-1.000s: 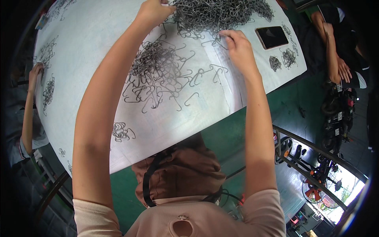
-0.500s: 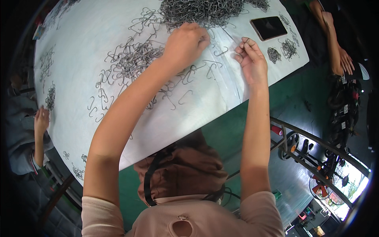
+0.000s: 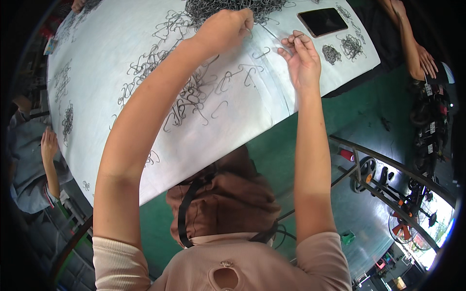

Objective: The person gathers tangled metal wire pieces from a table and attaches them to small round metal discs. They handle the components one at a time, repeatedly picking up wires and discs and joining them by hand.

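Observation:
Bent metal wire hooks [image 3: 191,99] lie scattered over the white-covered table [image 3: 223,136], thickening into a big dark heap [image 3: 228,7] at the far edge. My left hand [image 3: 225,30] hovers just before that heap, its fingers curled together; a thin trace shows at the fingertips, too small to make out. To the right, my right hand [image 3: 303,60] is raised palm up, thumb and forefinger pinched on a small dark wire hook. Between the hands, several single hooks [image 3: 261,53] lie on and beside a strip of clear plastic [image 3: 274,92].
A dark phone [image 3: 323,23] lies at the far right, with two small hook bundles [image 3: 331,54] in front of it. Another person's hand [image 3: 49,143] rests at the left table edge; a second person's hand [image 3: 426,68] shows at the right. A metal frame [image 3: 388,165] stands lower right.
Both my hands have shifted slightly up in the picture, as has the table with its hooks. The left hand has also turned a little, and the right keeps its pinch.

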### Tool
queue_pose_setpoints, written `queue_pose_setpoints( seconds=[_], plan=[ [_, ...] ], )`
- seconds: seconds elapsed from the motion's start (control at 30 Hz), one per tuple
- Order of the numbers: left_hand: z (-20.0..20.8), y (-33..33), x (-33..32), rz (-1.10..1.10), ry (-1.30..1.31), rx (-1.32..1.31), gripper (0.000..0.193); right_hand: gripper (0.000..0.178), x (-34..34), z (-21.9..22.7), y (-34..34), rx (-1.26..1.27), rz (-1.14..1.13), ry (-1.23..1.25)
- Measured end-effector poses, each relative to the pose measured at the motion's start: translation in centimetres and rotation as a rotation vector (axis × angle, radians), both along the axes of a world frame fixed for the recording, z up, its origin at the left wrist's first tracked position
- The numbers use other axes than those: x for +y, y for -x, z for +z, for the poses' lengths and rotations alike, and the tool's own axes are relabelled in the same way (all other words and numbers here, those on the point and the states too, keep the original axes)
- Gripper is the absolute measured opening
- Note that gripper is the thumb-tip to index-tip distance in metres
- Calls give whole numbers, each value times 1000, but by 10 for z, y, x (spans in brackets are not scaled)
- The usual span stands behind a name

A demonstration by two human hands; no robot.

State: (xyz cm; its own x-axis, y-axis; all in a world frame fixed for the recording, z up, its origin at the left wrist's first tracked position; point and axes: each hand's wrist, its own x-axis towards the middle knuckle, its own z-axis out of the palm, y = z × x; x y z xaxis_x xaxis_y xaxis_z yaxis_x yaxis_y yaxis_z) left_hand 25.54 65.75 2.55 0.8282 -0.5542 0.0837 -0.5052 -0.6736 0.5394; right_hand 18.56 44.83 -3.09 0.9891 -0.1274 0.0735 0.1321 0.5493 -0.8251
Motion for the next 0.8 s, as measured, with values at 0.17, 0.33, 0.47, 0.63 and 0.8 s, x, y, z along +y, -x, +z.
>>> queue_pose_setpoints(
  seconds=[0.17,0.33,0.47,0.63,0.8],
  plan=[
    [8,6,14,40,97,27,25,20,8,4,2,24,-52,53],
    [22,23,31,142,360,181,22,22,13,3,-1,47,-133,148],
    [22,39,54,299,608,298,18,22,16,6,-1,75,-180,288],
    [41,82,107,448,417,180,18,19,57,23,26,159,-117,392],
    [49,186,192,574,231,169,14,12,170,39,116,129,326,667]
  ],
)
